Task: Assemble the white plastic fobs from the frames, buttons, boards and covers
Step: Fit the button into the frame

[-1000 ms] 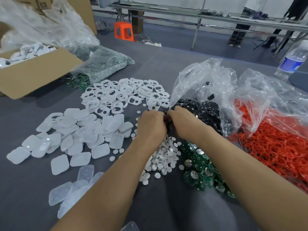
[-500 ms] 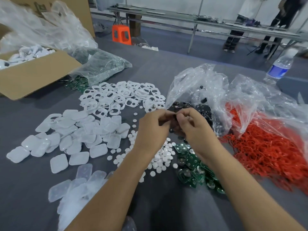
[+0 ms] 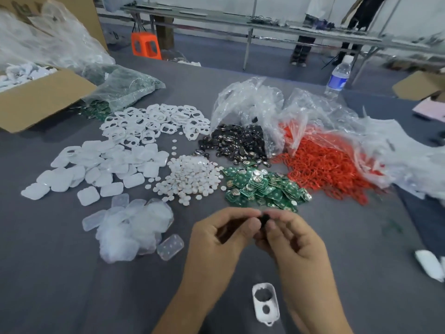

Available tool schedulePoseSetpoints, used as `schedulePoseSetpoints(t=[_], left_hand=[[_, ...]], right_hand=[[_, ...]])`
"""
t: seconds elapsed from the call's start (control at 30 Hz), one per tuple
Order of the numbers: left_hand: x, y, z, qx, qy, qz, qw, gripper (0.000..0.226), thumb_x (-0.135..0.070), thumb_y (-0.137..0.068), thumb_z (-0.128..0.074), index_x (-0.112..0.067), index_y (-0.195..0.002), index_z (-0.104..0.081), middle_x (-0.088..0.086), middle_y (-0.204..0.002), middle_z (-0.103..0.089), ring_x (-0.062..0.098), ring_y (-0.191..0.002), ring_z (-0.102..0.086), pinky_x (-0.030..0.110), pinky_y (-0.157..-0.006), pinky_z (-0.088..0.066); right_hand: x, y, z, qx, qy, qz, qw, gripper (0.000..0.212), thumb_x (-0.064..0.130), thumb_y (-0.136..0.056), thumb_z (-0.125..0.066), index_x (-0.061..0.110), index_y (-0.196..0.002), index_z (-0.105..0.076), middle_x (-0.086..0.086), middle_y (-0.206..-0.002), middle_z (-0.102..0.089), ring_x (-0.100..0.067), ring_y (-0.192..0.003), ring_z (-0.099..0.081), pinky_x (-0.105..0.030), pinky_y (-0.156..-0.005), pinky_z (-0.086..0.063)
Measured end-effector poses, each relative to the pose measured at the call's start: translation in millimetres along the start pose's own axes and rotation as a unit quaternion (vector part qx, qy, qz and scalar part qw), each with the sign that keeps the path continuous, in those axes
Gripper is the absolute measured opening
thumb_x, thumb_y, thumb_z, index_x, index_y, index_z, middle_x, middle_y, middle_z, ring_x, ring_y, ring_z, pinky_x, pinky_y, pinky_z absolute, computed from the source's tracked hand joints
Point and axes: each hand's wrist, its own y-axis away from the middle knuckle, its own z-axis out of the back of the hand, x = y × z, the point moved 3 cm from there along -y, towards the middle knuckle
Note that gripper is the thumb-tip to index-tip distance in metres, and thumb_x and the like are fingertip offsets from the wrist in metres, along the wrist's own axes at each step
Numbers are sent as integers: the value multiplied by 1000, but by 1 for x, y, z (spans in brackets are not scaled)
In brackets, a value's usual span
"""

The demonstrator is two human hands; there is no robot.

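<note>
Presently, a small dark piece (image 3: 265,219) is pinched between the fingertips of both hands. The left hand (image 3: 216,239) and the right hand (image 3: 293,242) are curled in on it from either side and held above the grey table (image 3: 60,285). The piece is blurred and mostly hidden, so its kind cannot be told. It is probably kept close to the body so that it can be turned and checked before fitting.

One white frame (image 3: 266,303) lies flat on the table between the forearms, its two round openings upward. It is judged to be set there as the base of the next fob.

Stock is sorted by kind into piles beyond the hands, apparently so that each part can be picked without searching:

- Frames (image 3: 154,124): thin white plastic outlines, heaped at the far side.
- Covers (image 3: 103,169): matt white rounded rectangles, with translucent covers (image 3: 134,225) nearer.
- Buttons (image 3: 190,177): small flat white discs, heaped at the centre.
- Boards (image 3: 262,189): glossy green squares with metal contacts, just beside the buttons.
- Black parts (image 3: 236,145): shiny, spilling from a crinkled clear bag (image 3: 248,102).
- Red loops (image 3: 325,169): thin and tangled, at the right.
</note>
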Motion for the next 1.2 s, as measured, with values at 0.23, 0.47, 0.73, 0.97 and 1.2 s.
schedulePoseSetpoints(t=[0.23,0.47,0.73,0.97,1.2], left_hand=[[4,47,-14,-15,-18,14,1000,21,-31,-63,-86,-25,-82,-80,-1,-80,-78,8,-73,-72,16,-69,-54],[8,70,-17,24,10,45,999,24,1,-70,-88,-15,-83,-76,8,-82,-77,18,-78,-74,20,-71,-57],[14,84,-19,19,-49,13,999,30,-3,-74,-89,-25,-85,-72,-1,-85,-75,13,-82,-72,20,-75,-56],[13,90,-21,31,-57,-20,998,23,-12,-77,-86,-25,-88,-70,-3,-85,-72,13,-80,-70,21,-70,-56],[14,90,-20,35,-33,-18,999,27,-2,-83,-79,-24,-95,-70,5,-97,-75,23,-89,-73,26,-77,-58]], right_hand=[[-8,55,21,36,39,-1,999,36,3,-94,-64,33,-111,-75,-7,-94,-77,-20,-82,-72,-26,-68,-57],[-15,75,41,76,12,-4,997,32,6,-99,-57,26,-117,-74,-7,-112,-75,-30,-104,-71,-30,-88,-58],[-33,83,45,86,-166,-103,977,34,24,-93,-63,15,-126,-69,-19,-127,-67,-35,-124,-61,-34,-100,-52],[-26,89,43,91,-254,-134,954,32,16,-96,-56,8,-125,-67,-26,-128,-64,-33,-117,-63,-33,-94,-55],[-30,93,51,58,-210,-98,971,25,16,-93,-70,7,-116,-65,-23,-114,-68,-35,-110,-63,-33,-96,-54]])
